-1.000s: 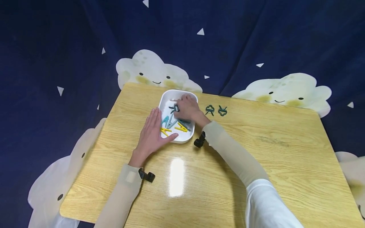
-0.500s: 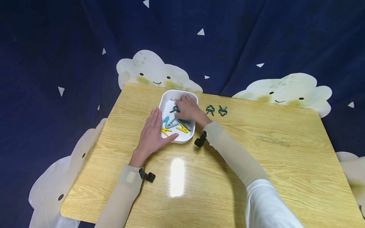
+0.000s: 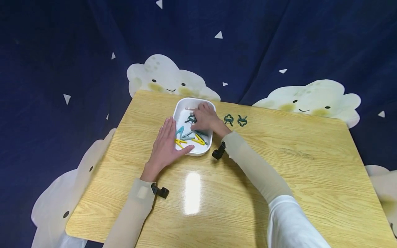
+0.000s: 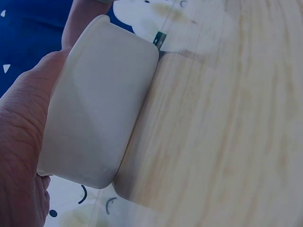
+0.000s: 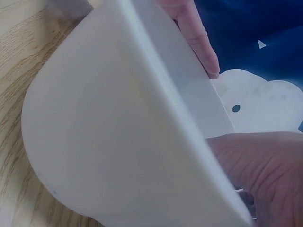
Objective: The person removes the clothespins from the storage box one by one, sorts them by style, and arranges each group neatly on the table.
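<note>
My left hand (image 3: 164, 144) lies along the left side of a white plastic tub (image 3: 203, 150), its fingers straight against the wall and its thumb over the near rim. My right hand (image 3: 205, 117) reaches down into the tub from the right. Thumb and forefinger are spread around a dark green clip (image 3: 190, 119); whether they pinch it I cannot tell. Near its fingertips lies a pale pinkish peg (image 3: 189, 109). Light blue clothespins (image 3: 180, 132) and yellow clothespins (image 3: 198, 139) lie in the nearer half. In the right wrist view, the tub wall (image 5: 109, 123) hides most of my right fingers.
Two dark green clips, a left one (image 3: 228, 120) and a right one (image 3: 242, 120), lie on the wooden table (image 3: 294, 179) right of the tub. A dark blue curtain (image 3: 242, 48) with cloud shapes hangs behind the table's far edge.
Inside the tub, the dark green clip has turned and shifted slightly right by my right fingers. A light blue clothespin has swung round toward the near side. My left hand has stayed in place.
</note>
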Motion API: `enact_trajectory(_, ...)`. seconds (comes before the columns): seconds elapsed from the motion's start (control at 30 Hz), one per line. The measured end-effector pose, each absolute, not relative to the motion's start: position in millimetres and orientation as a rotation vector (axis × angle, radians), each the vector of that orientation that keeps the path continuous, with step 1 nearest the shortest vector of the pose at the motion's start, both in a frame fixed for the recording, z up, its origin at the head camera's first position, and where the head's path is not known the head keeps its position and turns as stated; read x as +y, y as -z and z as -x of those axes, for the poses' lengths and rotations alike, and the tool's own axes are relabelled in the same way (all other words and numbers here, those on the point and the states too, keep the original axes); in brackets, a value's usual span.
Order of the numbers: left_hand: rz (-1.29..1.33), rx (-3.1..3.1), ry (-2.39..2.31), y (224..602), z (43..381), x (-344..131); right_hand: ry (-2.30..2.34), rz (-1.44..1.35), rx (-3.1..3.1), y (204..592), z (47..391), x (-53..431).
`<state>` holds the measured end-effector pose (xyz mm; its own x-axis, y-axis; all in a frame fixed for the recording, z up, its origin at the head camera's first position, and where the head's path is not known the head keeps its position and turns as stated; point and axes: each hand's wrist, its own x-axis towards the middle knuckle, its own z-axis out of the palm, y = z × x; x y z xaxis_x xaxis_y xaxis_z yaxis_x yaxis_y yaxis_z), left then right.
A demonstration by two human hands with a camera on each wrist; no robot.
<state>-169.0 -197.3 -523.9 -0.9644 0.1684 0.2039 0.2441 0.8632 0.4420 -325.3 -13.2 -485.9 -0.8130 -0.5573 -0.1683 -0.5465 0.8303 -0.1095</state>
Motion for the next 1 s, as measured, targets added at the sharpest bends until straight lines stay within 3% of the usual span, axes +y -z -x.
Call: enact_trajectory(1.0, 0.303, -2.884, 0.707, 526, 170, -196, 0.136, 0.888, 2.892, 484, 325, -3)
